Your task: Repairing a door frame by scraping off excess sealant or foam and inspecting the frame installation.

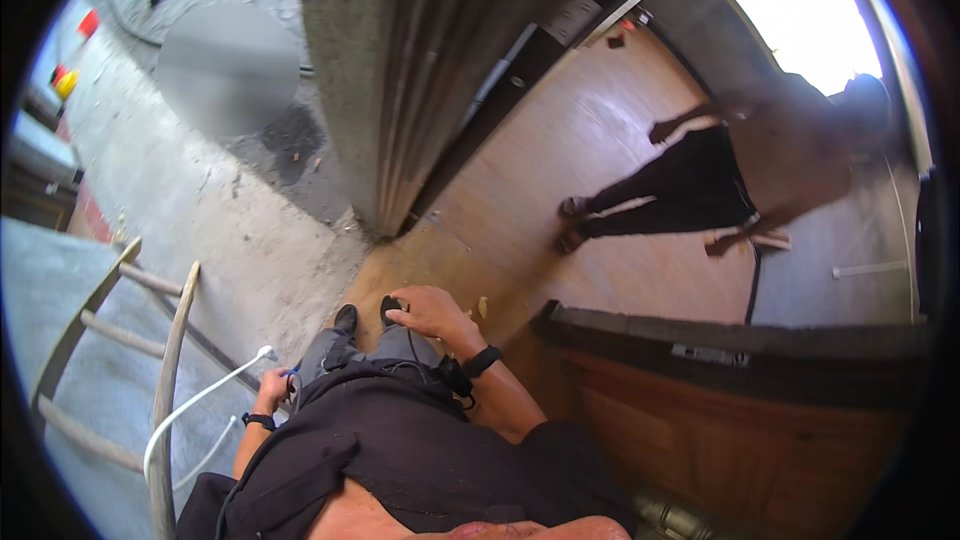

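My left hand [270,390], with a black band at the wrist, is low at my left side. Its fingers look curled around something small with a blue part [292,373], too small to name. Just beyond it is the end of a bent white tube [200,393], which curves down past a wooden ladder [165,370]. Whether hand and tube touch, I cannot tell. In front of my thighs, my right hand [437,316] is raised, thumb and fingers apart, with nothing plainly in it. A thin dark cord shows beside it, and a black device [455,376] is strapped near that wrist.
Another person [790,150] stands on the wooden floor [620,120] at right, near a bright window [815,10]. A grey post [345,70] rises ahead. Rough concrete floor [220,220] lies at left. A brown wooden piece with a dark top edge [730,350] stands at my right.
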### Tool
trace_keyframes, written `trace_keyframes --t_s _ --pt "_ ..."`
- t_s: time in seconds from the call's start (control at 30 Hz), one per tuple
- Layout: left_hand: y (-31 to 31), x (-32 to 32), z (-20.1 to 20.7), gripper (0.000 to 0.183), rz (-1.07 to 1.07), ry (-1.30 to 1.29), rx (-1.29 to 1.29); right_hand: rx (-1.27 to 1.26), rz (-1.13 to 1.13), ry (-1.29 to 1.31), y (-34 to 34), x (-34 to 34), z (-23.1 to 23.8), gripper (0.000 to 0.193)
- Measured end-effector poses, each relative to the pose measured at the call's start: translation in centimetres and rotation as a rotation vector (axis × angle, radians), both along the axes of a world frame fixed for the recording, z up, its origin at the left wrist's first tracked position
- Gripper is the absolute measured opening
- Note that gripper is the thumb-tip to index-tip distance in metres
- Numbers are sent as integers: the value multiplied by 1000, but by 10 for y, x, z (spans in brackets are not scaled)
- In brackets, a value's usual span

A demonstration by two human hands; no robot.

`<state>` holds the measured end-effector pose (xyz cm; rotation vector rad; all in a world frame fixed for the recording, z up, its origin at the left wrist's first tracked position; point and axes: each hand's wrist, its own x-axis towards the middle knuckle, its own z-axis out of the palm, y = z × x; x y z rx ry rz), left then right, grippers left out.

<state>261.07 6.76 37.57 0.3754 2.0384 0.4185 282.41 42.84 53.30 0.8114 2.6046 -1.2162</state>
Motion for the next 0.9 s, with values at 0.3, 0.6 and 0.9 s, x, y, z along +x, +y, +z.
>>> trace_keyframes --t_s 0.3,0.6,0.9 --pt "35 -112 -30 32 -21 -121 29 -138 -542 -141 -71 57 -36 48" --pt "73 -152 -44 27 -402 -45 -87 -259 -1023 -183 -182 143 -96 37" --pt "130 -91 20 27 -619 14 25 -364 -1190 79 -267 185 -202 36"
